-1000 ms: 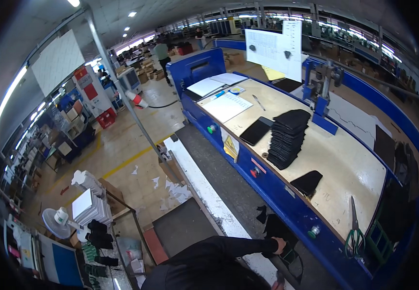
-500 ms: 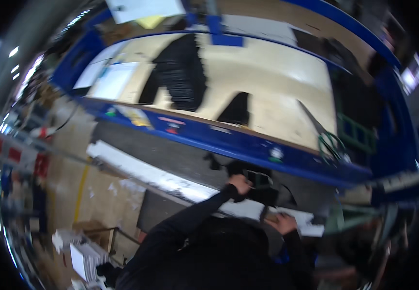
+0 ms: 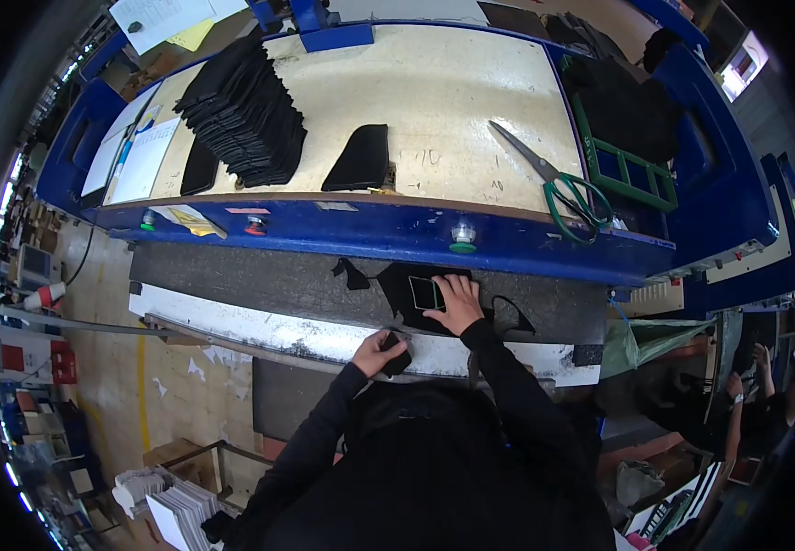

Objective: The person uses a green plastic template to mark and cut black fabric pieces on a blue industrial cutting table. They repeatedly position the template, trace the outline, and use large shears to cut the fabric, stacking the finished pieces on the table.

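Note:
On a dark cutting board (image 3: 251,280) lies a black sheet of material (image 3: 401,286) with ragged offcut edges. A small rectangular cutting die (image 3: 426,293), with a thin pale and green rim, rests on that sheet. My right hand (image 3: 459,305) grips the die's right side, thumb at its near edge and fingers across the far corner. Closer to my body, over the white strip, my left hand (image 3: 379,354) is closed on a small dark piece (image 3: 398,354), its thumb on top. How many layers it has I cannot tell.
Beyond the blue machine beam (image 3: 324,225) is a pale work surface with a tall stack of black pieces (image 3: 246,115), a single black piece (image 3: 361,158) and green-handled scissors (image 3: 563,188). A green-framed rack (image 3: 632,179) stands right. A co-worker's arms (image 3: 737,404) show at far right.
My left hand has left the die and come back toward my body, now with a dark piece. My right hand has moved forward onto the die. The view has turned and sharpened.

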{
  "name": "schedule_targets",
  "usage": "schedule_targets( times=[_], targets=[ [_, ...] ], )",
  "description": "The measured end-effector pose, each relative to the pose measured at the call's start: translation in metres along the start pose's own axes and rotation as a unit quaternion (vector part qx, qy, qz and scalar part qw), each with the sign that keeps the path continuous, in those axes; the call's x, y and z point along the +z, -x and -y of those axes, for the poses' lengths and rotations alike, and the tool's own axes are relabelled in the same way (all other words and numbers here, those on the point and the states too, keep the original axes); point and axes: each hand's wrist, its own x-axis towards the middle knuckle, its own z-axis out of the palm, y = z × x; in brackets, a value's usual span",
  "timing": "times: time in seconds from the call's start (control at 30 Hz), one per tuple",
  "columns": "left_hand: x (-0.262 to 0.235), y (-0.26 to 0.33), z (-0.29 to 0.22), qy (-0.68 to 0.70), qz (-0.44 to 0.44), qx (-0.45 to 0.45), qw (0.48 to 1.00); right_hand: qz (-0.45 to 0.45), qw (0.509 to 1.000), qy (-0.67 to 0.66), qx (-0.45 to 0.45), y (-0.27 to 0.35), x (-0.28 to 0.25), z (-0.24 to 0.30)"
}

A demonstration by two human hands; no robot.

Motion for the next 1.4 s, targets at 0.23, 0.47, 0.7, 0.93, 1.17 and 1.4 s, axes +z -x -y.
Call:
schedule_targets(
  times=[0.23,0.47,0.7,0.93,1.17,1.4],
  targets=[
    [0.029,0.079,-0.005,0.104,-0.02,-0.023,0.994,-0.15,0.954,0.057,0.254,0.093,-0.055,-0.073],
    [0.046,0.088,-0.003,0.101,0.13,0.018,0.986,-0.131,0.975,0.133,0.119,0.102,-0.055,-0.035],
    [0.06,0.061,-0.022,-0.016,0.198,0.07,0.978,-0.028,0.995,0.071,0.062,0.072,-0.017,-0.008],
    [0.06,0.035,-0.021,0.472,0.205,-0.017,0.857,0.035,0.996,0.049,0.059,0.056,-0.018,-0.015],
    [0.041,0.036,-0.033,0.628,0.246,0.035,0.737,0.055,0.997,0.019,0.05,0.045,-0.02,-0.02],
    [0.033,0.031,-0.021,0.66,0.201,0.07,0.72,-0.165,0.906,-0.314,0.231,0.074,-0.029,-0.02]
  ],
)
